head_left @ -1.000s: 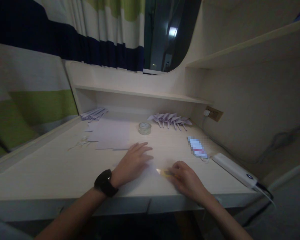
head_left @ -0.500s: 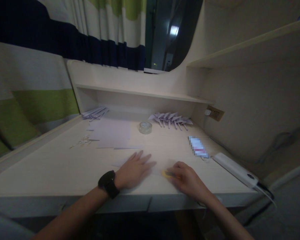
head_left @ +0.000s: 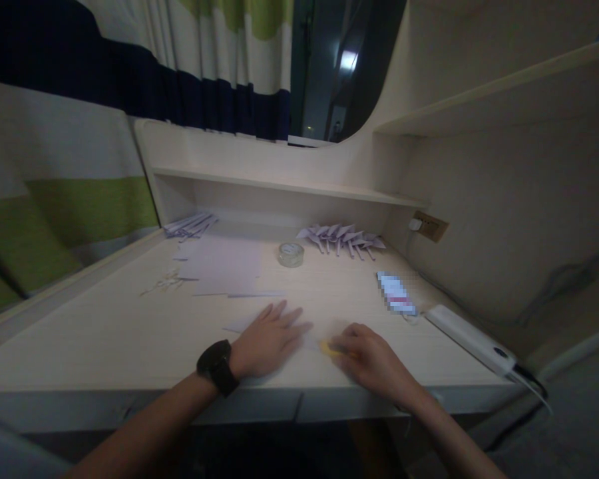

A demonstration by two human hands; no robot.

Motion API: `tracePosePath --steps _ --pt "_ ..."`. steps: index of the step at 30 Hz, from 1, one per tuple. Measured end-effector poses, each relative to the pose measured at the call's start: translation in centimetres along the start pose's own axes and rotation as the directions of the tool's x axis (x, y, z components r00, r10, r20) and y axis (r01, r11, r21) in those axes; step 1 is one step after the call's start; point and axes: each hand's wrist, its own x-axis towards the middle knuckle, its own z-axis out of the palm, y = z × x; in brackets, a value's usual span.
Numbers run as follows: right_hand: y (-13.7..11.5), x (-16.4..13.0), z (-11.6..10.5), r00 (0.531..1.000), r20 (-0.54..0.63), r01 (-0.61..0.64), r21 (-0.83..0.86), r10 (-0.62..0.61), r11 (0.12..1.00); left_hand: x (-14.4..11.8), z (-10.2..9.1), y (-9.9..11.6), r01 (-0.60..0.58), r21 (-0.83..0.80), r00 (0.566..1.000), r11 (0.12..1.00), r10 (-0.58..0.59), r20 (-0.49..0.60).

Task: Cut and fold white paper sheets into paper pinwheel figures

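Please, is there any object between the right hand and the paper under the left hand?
Apart from the yellow tool that the right hand holds, nothing visible stands between that hand and the paper. The left hand lies spread over the paper, left of the tool. Blur hides whether the tool touches paper.

The pale desk (head_left: 104, 339) carries paper sheets (head_left: 224, 263), a tape roll (head_left: 291, 260), a phone (head_left: 397, 294) and apparently paper pinwheels (head_left: 339, 235).
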Motion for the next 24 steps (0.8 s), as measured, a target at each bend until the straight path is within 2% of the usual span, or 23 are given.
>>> tracePosePath --steps 5,10,15,19,24 --pt "-0.5 -0.1 1.3 0.992 -0.085 0.086 -0.025 -0.088 0.996 0.0 -0.1 0.0 -0.005 -0.008 1.0 1.0 0.005 0.009" --pt "-0.9 -0.1 2.1 0.978 -0.068 0.184 -0.153 -0.196 0.971 0.0 -0.3 0.1 -0.006 -0.01 1.0 1.0 0.006 0.01" --pt "-1.0 -0.2 2.0 0.972 -0.07 0.206 -0.191 -0.222 0.96 -0.1 -0.1 -0.2 -0.009 0.019 1.0 1.0 0.009 0.008" --pt "-1.2 -0.1 1.9 0.974 -0.058 0.203 -0.196 -0.218 0.96 -0.7 0.3 -1.0 0.049 0.051 0.999 0.997 -0.048 -0.02" --pt "-1.3 -0.1 1.9 0.976 -0.059 0.196 -0.184 -0.21 0.963 -1.4 0.5 -1.7 0.096 0.063 0.995 0.993 -0.095 -0.005"
